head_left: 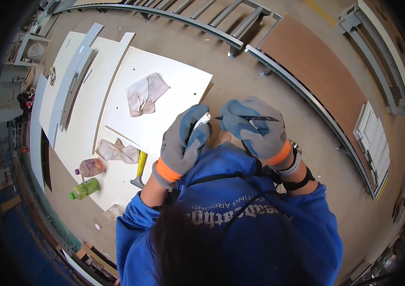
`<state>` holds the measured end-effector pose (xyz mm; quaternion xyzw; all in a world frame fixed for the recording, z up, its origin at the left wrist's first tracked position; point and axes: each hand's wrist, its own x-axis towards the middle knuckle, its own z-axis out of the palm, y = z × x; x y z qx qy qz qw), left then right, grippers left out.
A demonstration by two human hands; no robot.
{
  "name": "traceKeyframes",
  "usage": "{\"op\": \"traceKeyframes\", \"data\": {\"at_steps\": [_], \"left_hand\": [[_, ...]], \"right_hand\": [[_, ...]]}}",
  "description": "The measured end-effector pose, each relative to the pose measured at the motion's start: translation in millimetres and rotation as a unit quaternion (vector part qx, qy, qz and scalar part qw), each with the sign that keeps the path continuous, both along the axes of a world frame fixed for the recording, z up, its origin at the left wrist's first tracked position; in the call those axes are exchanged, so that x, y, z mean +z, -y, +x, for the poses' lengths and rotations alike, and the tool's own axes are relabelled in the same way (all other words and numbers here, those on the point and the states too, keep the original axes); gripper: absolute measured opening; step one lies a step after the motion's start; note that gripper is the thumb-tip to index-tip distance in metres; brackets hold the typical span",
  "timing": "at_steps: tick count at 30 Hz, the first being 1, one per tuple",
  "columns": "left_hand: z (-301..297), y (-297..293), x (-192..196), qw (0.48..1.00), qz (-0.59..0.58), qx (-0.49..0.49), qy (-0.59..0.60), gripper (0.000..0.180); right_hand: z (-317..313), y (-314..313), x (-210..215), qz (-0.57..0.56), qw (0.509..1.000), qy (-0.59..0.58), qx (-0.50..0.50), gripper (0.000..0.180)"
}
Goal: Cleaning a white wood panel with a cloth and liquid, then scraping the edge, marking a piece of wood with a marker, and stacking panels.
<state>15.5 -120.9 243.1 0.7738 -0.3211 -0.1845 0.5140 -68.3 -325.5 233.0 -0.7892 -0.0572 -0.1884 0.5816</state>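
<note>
Clamping a small white piece (204,120) mid-frame in left fingers (196,138), and pinching a slim dark tool (259,118) beside it in right fingers (233,107)!

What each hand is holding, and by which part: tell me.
The left hand holds a small white thing, by which part is unclear. The right hand grips a thin dark tool around its middle.

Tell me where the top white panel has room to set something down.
The top white panel is bare between the upper cloth and the panel's right edge, save a small hole, and between that cloth and the left hand. Lower left is crowded with another cloth, two bottles and a yellow-handled scraper.
</note>
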Motion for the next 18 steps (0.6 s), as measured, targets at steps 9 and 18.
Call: {"op": "traceKeyframes", "data": {"at_steps": [9,18], "left_hand": [[24.2,17.3,-1.5,0.997,-0.044,-0.014,0.061,0.034],[46.9,15.0,-5.8,0.998,-0.032,-0.039,0.044,0.036]], "right_hand": [[17.5,7.0,10.3,-0.045,0.996,0.058,-0.053,0.033],[32.3,-1.9,6.3,-0.063,0.991,0.073,-0.098,0.044]]}}
